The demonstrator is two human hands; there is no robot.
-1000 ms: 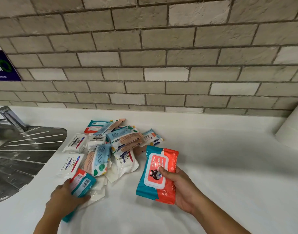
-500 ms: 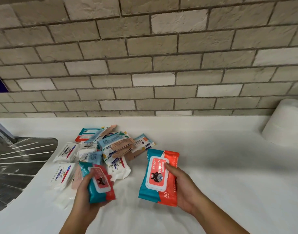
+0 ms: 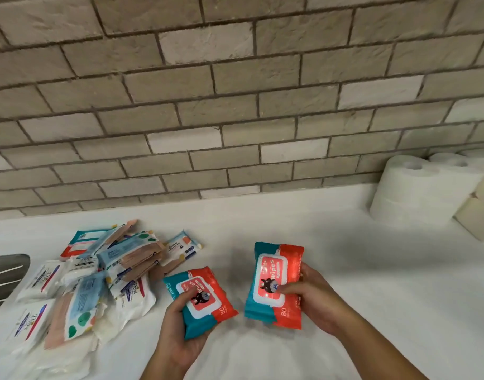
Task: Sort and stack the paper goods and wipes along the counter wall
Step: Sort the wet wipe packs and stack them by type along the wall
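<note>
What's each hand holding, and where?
Left hand grips one teal-and-red wipes pack at its left side; right hand grips a second pack at its right edge.

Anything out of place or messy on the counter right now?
Yes: the wipes pile at left is a jumble, packs overlapping at odd angles, unstacked. The paper rolls at right stand upright by the wall. The left hand grips one teal-and-red pack, the right hand another. Nothing looks torn or spilled.

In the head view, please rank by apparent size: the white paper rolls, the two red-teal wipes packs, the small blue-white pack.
1. white paper rolls
2. right wipes pack (right hand) and left wipes pack (left hand): alike, not ranked
3. small blue-white pack
</note>
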